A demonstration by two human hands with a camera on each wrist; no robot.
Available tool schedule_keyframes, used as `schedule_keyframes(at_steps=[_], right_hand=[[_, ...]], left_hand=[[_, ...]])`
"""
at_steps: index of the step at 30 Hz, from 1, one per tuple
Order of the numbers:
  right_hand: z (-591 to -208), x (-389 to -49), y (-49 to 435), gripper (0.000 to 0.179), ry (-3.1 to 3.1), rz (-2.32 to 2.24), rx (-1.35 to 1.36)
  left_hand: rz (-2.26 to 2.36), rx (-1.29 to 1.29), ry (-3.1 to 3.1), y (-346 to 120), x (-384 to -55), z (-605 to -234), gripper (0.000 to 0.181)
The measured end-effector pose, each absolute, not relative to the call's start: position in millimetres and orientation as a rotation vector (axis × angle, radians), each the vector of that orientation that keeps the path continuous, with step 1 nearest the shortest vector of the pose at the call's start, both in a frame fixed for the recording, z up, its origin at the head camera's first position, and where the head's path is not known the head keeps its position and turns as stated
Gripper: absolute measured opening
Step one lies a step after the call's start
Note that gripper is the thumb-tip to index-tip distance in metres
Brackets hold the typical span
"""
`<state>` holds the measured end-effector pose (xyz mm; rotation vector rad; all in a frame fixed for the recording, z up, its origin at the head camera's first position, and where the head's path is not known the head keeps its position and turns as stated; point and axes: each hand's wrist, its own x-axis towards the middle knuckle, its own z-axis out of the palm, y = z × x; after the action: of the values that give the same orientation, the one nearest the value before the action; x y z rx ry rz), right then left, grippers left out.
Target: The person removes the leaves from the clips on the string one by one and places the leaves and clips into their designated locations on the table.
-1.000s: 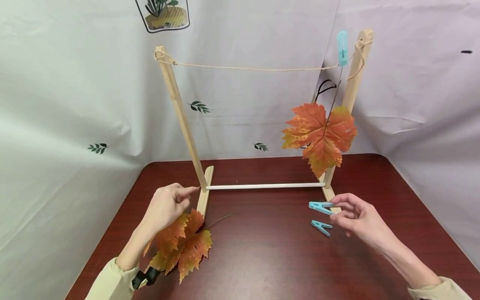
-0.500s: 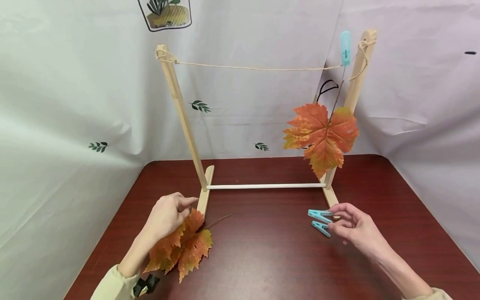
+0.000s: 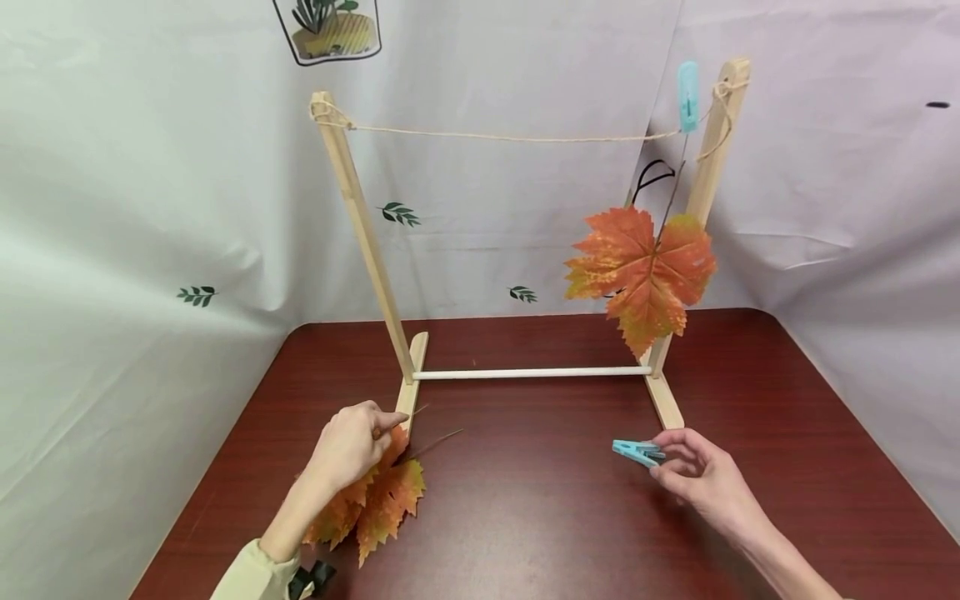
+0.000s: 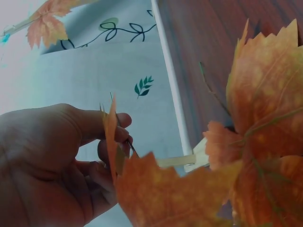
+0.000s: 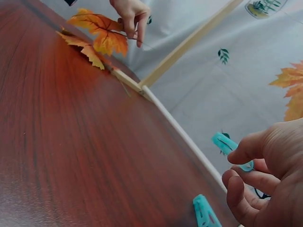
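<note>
My left hand pinches the stem of an orange artificial maple leaf. Beneath it another orange leaf lies on the table, its thin stem pointing right. My right hand holds a light blue clothespin between thumb and fingers, above the table. A second blue clothespin lies on the table; the held one covers it in the head view. From the string of a wooden frame hangs a third leaf, its stem clipped by a blue clothespin near the right post.
The wooden frame's left post and right post stand on flat feet, joined low down by a white rod. A dark red wooden table carries it all. Pale printed cloth hangs behind and at both sides.
My left hand has come down towards me and slightly right with its leaf. My right hand has lowered the clothespin until it overlaps the one on the table in the head view.
</note>
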<state>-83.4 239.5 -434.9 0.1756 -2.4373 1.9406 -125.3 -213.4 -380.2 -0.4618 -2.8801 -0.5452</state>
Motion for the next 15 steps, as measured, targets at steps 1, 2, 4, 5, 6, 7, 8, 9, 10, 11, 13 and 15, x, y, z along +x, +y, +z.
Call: schedule_keyframes(at_steps=[1,2,4,5,6,7,8,9,10,11,13,15], right_hand=[[-436.0,-83.0,238.8,0.036,-2.438,1.939,0.173],[-437.1,-82.5,238.2,0.036,-2.438,1.94,0.172],[-439.3,-81.8,237.1,0.035,-2.438,1.937,0.169],[-440.5,-81.4,236.6,0.035,-2.437,1.936,0.17],[-441.6,-81.1,236.1,0.035,-2.438,1.934,0.167],[-442.8,-80.7,235.5,0.036,-2.438,1.934,0.165],[-444.1,-80.4,234.9,0.036,-2.439,1.935,0.164],[-445.2,-80.1,234.3,0.036,-2.439,1.938,0.159],[-446.4,-79.8,233.7,0.036,-2.438,1.944,0.152],[-447.5,-79.6,233.2,0.036,-2.443,1.946,0.143],[-449.2,-79.4,232.0,0.036,-2.45,1.951,0.124],[-450.6,-79.5,230.8,0.036,-2.458,1.95,0.104]], left_hand=[[-0.546,-0.459,-2.88,-212.9,-125.0,-381.6,0.033],[-0.54,-0.459,-2.877,-212.4,-124.9,-383.1,0.033],[-0.529,-0.454,-2.872,-211.7,-124.4,-385.7,0.033],[-0.527,-0.449,-2.869,-211.5,-124.4,-387.1,0.033],[-0.527,-0.446,-2.867,-211.3,-124.5,-388.9,0.033],[-0.525,-0.444,-2.866,-211.0,-124.6,-390.4,0.033],[-0.522,-0.441,-2.868,-210.7,-124.7,-392.1,0.033],[-0.521,-0.442,-2.872,-210.3,-124.9,-393.8,0.033],[-0.523,-0.446,-2.875,-210.0,-125.2,-395.8,0.032],[-0.523,-0.45,-2.879,-209.7,-125.7,-397.9,0.031],[-0.532,-0.455,-2.884,-209.2,-126.2,-401.5,0.03],[-0.545,-0.456,-2.886,-209.1,-126.9,-405.3,0.029]])
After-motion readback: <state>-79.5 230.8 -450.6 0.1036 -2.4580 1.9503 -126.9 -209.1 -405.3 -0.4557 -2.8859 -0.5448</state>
